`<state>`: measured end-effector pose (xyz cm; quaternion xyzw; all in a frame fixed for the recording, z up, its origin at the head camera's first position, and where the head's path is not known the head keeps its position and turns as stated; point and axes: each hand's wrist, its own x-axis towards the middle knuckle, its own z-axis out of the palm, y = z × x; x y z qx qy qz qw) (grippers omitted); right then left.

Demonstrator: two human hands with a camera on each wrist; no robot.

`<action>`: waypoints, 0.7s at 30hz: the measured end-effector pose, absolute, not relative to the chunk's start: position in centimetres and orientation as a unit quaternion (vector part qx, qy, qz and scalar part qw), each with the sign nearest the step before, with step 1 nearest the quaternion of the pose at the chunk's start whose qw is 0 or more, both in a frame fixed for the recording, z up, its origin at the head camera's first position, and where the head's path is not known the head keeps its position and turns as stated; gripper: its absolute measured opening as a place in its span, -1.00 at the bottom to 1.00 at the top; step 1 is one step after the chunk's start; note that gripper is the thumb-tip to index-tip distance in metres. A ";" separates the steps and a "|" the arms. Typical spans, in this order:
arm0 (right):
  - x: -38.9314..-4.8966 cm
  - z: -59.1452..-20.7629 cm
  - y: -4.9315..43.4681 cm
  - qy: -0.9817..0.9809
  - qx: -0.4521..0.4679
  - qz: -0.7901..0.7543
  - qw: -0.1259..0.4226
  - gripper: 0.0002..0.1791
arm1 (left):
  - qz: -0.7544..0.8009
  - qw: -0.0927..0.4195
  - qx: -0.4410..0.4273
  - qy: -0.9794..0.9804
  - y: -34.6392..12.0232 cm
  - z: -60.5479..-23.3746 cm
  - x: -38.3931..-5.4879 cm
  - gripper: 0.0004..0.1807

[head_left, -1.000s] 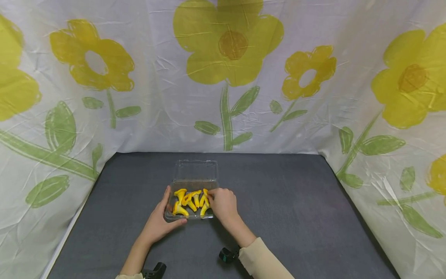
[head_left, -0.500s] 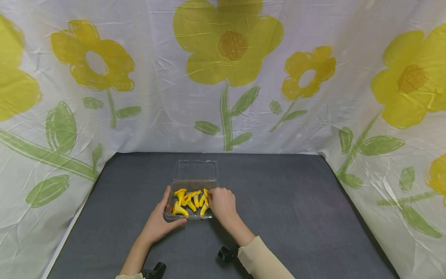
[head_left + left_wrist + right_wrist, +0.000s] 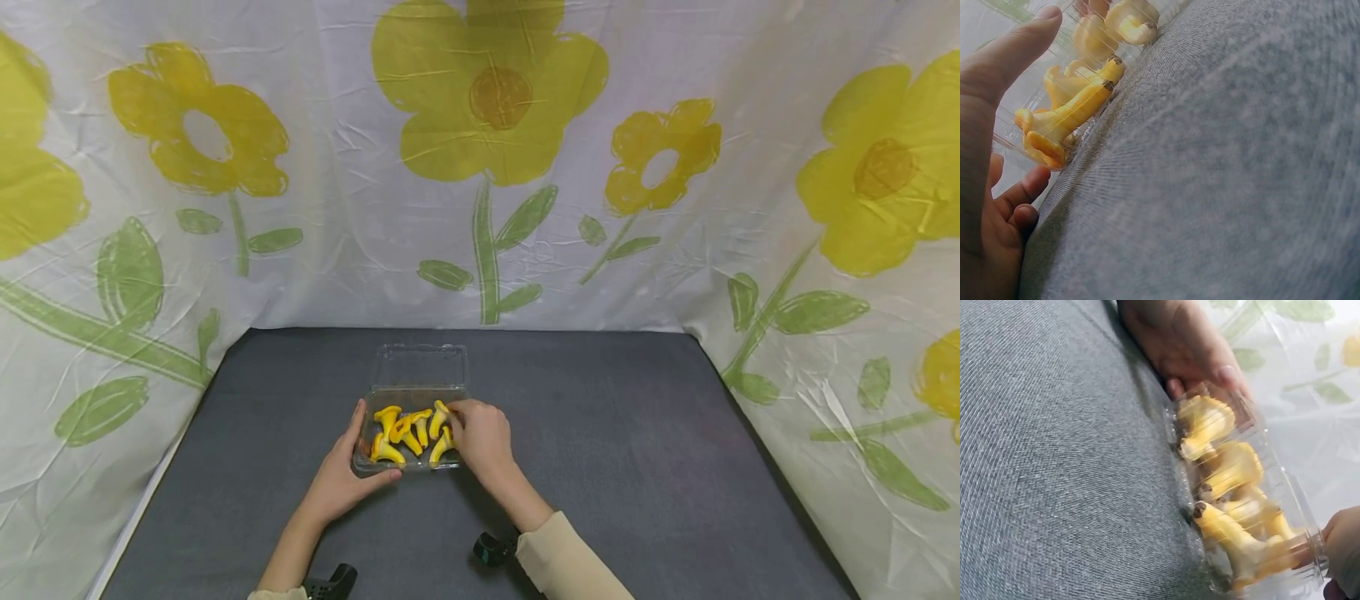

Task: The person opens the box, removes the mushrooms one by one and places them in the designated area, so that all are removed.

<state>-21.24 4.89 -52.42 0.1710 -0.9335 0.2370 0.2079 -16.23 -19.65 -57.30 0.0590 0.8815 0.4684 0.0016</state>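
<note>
Item: clear plastic hinged container (image 3: 420, 399), lid raised at its far side, standing just left of centre in the lower half of the frame.

Contents: six visible yellow, trumpet-shaped mushrooms (image 3: 406, 432), most of them lying on the container's floor.

Left hand (image 3: 339, 482): at the container's near left corner, thumb and fingers apart, thumb along the front edge, fingers along the left wall.

Right hand (image 3: 483, 442): at the container's right side, fingertips pinching the upper-right yellow mushroom (image 3: 438, 420); beige sleeve (image 3: 566, 558) at lower right.

Support: dark grey cloth-covered tabletop (image 3: 637, 450).

Backdrop: white curtain (image 3: 337, 108) printed with large yellow flowers, filling the upper frame.
</note>
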 end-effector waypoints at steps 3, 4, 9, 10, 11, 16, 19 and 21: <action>-21.3 -52.4 5.3 -0.925 0.174 0.268 0.206 -0.89 | 0.467 0.005 0.058 0.882 -19.6 -57.2 -16.2 0.42; -21.4 -52.3 5.4 -0.921 0.174 0.285 0.203 -0.89 | 0.466 0.007 0.058 0.883 -19.6 -57.2 -16.2 0.42; -21.9 -52.0 6.3 -0.894 0.166 0.367 0.194 -0.86 | 0.464 0.009 0.058 0.884 -19.6 -57.0 -16.2 0.42; -22.0 -52.1 6.5 -0.889 0.167 0.377 0.198 -0.86 | 0.465 0.008 0.059 0.883 -19.6 -57.0 -16.2 0.42; -22.1 -52.1 6.6 -0.885 0.169 0.385 0.202 -0.86 | 0.465 0.008 0.059 0.883 -19.6 -57.0 -16.2 0.42; -22.7 -52.3 7.5 -0.861 0.187 0.416 0.225 -0.86 | 0.467 0.007 0.059 0.882 -19.7 -57.3 -16.1 0.42; -22.9 -52.3 8.0 -0.850 0.188 0.439 0.222 -0.86 | 0.468 0.003 0.061 0.882 -19.7 -57.4 -16.2 0.43; -23.1 -52.4 8.3 -0.845 0.185 0.452 0.217 -0.85 | 0.468 0.001 0.062 0.882 -19.7 -57.4 -16.3 0.42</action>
